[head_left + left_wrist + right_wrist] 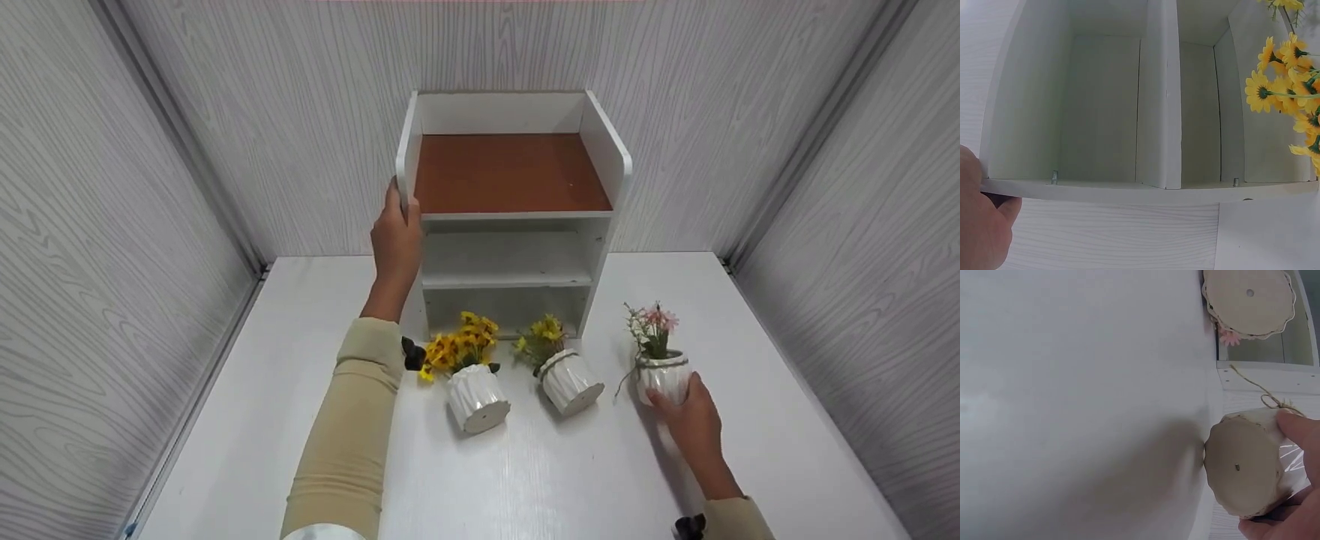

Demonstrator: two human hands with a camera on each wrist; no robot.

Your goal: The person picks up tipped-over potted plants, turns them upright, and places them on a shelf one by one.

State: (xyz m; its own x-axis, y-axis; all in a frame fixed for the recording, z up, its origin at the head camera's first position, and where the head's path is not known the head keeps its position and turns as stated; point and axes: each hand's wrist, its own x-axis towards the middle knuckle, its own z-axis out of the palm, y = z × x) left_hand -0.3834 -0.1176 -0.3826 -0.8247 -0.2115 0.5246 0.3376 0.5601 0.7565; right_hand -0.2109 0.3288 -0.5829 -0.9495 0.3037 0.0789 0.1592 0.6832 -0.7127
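Observation:
My left hand (397, 236) grips the left side panel of a small white shelf unit (517, 215) with a brown top board (510, 172). In the left wrist view, the thumb and part of the hand (985, 216) show at the panel's edge. My right hand (691, 424) holds a white ribbed flowerpot (664, 381) with pink flowers (660, 320) and a twine tie. Its round underside (1241, 467) faces the right wrist camera. Whether this pot touches the table cannot be told.
Two more white pots lie tipped before the shelf, bases toward me: one (478, 397) with orange-yellow flowers (461, 345), another (571, 381) with yellow-green flowers (541, 337). All stand on a white table (540, 487) between grey wood-grain walls (862, 247).

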